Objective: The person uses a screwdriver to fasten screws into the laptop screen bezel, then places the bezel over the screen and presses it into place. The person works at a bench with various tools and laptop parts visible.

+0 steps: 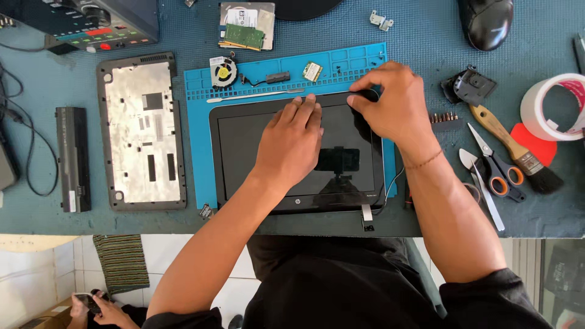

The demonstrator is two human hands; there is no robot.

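A glossy black laptop screen panel lies flat on a bright blue silicone repair mat with a grid of small moulded compartments along its far edge, and everything else sits around that panel on a dull teal, finely textured table. The left hand rests palm down on the smooth glass, fingers flat and spread toward the far edge, pressing rather than grasping. The right hand is curled over the panel's far right corner, fingertips pinching the black bezel there. Just beyond the panel's far edge lies a thin silver metal pry bar, and past it, on the mat, a small round cooling fan with a yellow circular label at its hub and a little square wireless card. Left of the panel sits a grey plastic laptop base cover, its inner face lined with crinkled silver foil, and farther left a long black battery bar. Beyond the mat, a silver hard drive carries a white rectangular label and a green memory stick. Right of the panel lie a wooden-handled brush with black bristles, orange-handled scissors, a roll of translucent tape and a black mouse.
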